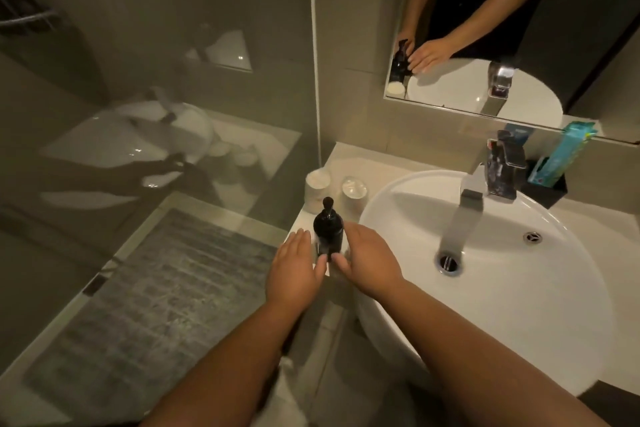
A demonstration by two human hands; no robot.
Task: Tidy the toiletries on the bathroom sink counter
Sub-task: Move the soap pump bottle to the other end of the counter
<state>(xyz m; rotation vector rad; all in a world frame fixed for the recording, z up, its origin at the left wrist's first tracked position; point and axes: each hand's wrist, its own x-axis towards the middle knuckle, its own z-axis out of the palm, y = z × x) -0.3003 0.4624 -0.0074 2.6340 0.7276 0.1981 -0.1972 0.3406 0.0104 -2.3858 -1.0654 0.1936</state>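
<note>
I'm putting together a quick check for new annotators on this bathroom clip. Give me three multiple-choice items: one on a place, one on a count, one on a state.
1. Where does the black pump bottle stand?
A. in the basin
B. on the counter left of the sink
C. in the black holder by the tap

2. How many white cups stand behind the bottle?
A. one
B. two
C. four

3. How do the hands meet the bottle?
A. both flank it with straight fingers
B. one lifts it by the pump
C. both are far from it

Key: 1 B, the bottle sits on the counter beside the sink. 2 B, a second cup stands next to the first. 3 A, the left hand and right hand lie at either side, fingers extended.
</note>
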